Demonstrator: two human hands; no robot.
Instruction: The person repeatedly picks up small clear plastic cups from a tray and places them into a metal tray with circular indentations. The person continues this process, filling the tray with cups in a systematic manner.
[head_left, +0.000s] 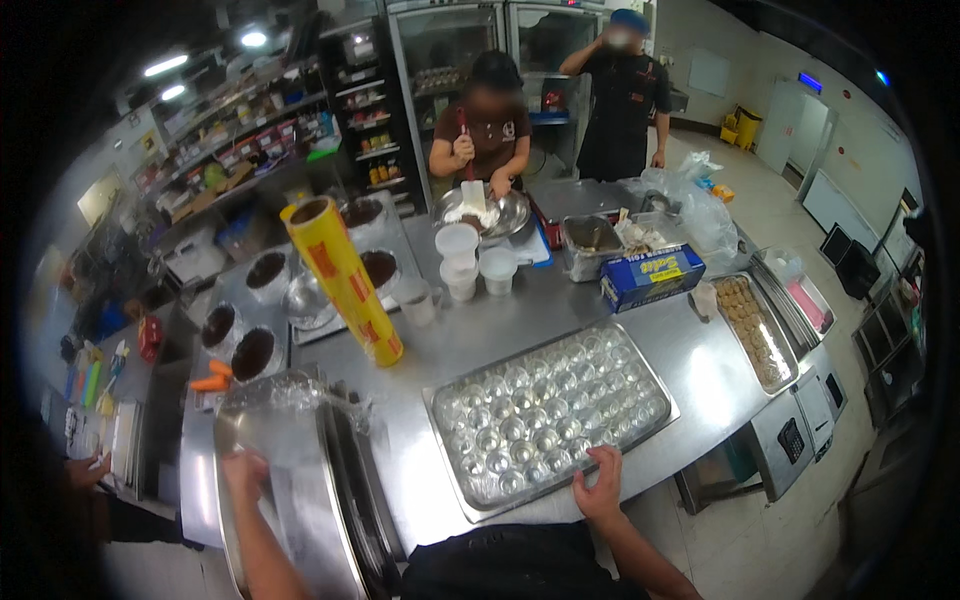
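My right hand (600, 480) is at the front edge of a steel tray (472, 504), fingers apart, thumb and fingertips at or near its rim. In that tray, rows of small clear glass cups (525, 427) stand under what looks like clear film. On the left, my left hand (244, 472) is blurred over a large steel pan (292, 487); whether it grips the pan is unclear. Crumpled clear plastic wrap (300, 397) lies along the pan's far end. Beyond it stands a large yellow roll of cling film (345, 281), tilted in view.
Behind are stacked plastic tubs (457, 262), an aluminium foil box (652, 275) and a steel bowl (514, 214) that a person stirs with a spatula. Dark-filled round pans (259, 352) sit at left. A tray of brown balls (754, 330) lies right. Another person stands farther back.
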